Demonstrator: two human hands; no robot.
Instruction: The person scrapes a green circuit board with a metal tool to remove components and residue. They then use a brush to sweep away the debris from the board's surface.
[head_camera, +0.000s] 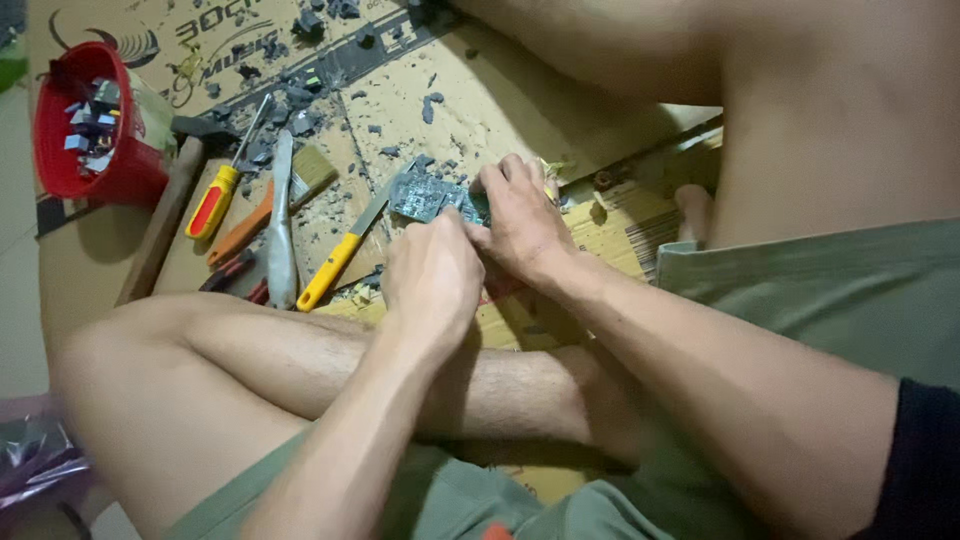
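A small grey-green circuit board (425, 195) lies on flattened cardboard (500, 95) in front of my crossed legs. My left hand (432, 275) is closed over the board's near edge. My right hand (520, 215) grips the board's right side, fingers curled over it. Both hands press together on the board, hiding most of its right half. A yellow-handled tool (335, 260) lies just left of the board, its metal blade reaching up to the board's edge.
Left of the hands lie a red-and-yellow screwdriver (215, 200), an orange-handled tool (245, 230), a knife blade (280, 225), a brush (312, 170) and a wooden-handled hammer (165, 215). A red bucket (85, 125) of small parts stands far left. Dark debris litters the cardboard.
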